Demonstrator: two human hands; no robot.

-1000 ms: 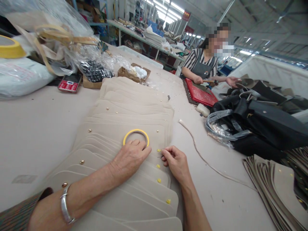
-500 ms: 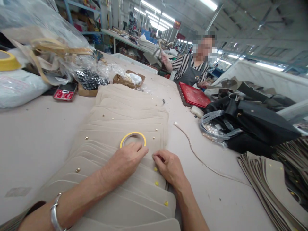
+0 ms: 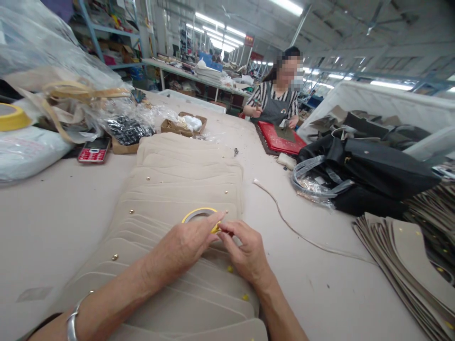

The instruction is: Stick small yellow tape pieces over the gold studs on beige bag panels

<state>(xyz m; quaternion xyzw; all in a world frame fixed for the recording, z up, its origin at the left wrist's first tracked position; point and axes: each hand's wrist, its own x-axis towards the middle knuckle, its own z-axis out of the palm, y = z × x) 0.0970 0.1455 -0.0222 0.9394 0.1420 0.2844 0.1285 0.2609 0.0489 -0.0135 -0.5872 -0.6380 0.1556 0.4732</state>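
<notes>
My left hand [image 3: 186, 244] grips the near edge of a yellow tape roll [image 3: 199, 214] and tilts it up off the fanned row of beige panels [image 3: 177, 189]. My right hand [image 3: 243, 248] meets it, thumb and forefinger pinching a small yellow piece of tape at the roll's rim. The panels carry brass studs, and small yellow tape dots [image 3: 244, 297] mark the nearer ones. A silver bracelet [image 3: 72, 324] is on my left wrist.
A co-worker [image 3: 275, 102] works over a red mat [image 3: 280, 139] at the far end. Black bags [image 3: 369, 177] and a stack of panels [image 3: 405, 265] lie right. A cord [image 3: 284, 220] trails across the table. A red calculator [image 3: 93, 151], plastic bags and cardboard boxes sit far left.
My left hand went from resting flat by the roll to lifting its near edge. My right hand came up from the panel's yellow dots to pinch tape at the roll.
</notes>
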